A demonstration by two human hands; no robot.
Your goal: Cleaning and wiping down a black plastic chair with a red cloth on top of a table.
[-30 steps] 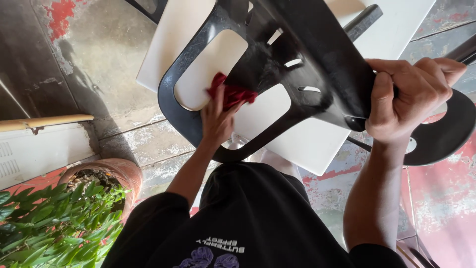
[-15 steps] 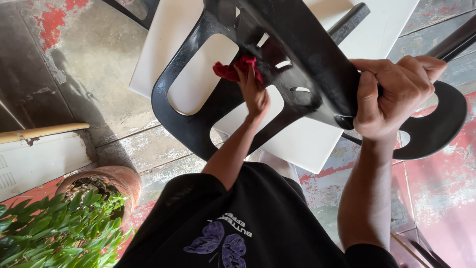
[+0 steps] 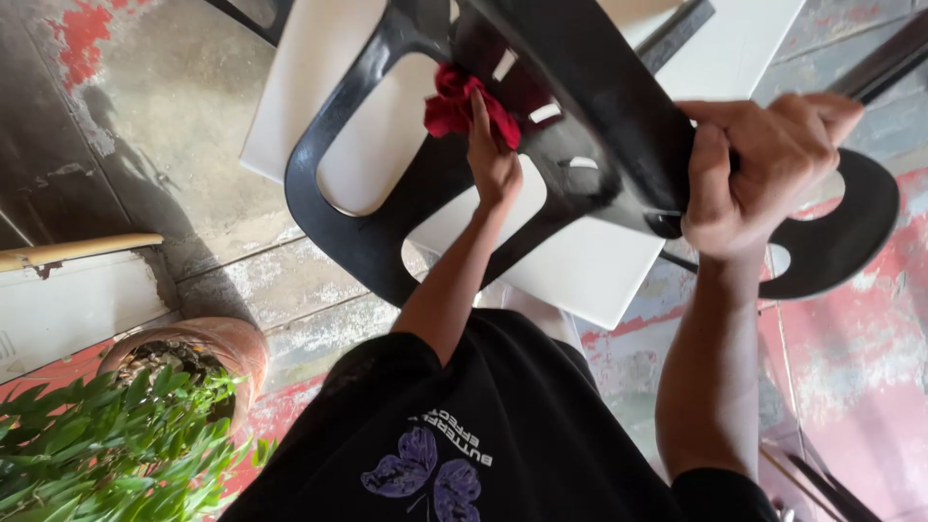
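Head view looking down: your right hand (image 3: 764,169) is clamped tight around the edge of the black chair (image 3: 387,242), fingers curled over the far side and thumb on the near side, so it's got a full grip on the seat edge. Your left hand (image 3: 493,164) is closed on a red rag (image 3: 459,101), pressing it flat against the chair's back panel just above the lower cutout.

Count-wise: one chair, one rag, two hands. The chair back has two big rounded cutouts plus a few small slots near the rag. One white board (image 3: 590,271) lies under the chair and shows through the cutouts. One potted plant (image 3: 126,425) sits bottom left in a terracotta pot, and one wooden stick (image 3: 77,249) lies on the left side above it.

Pose: left forearm runs straight up from your shirt toward the chair back, wrist nearly straight, fingers pointing up-frame. Right forearm comes up on the right side, wrist bent a bit over the seat edge.

Hard to see: the chair's top is cut off by the frame, its legs are mostly out of shot, and your right fingertips are hidden behind the seat. Part of the rag is bunched under your fingers. The floor (image 3: 145,145) is worn concrete with red paint patches.
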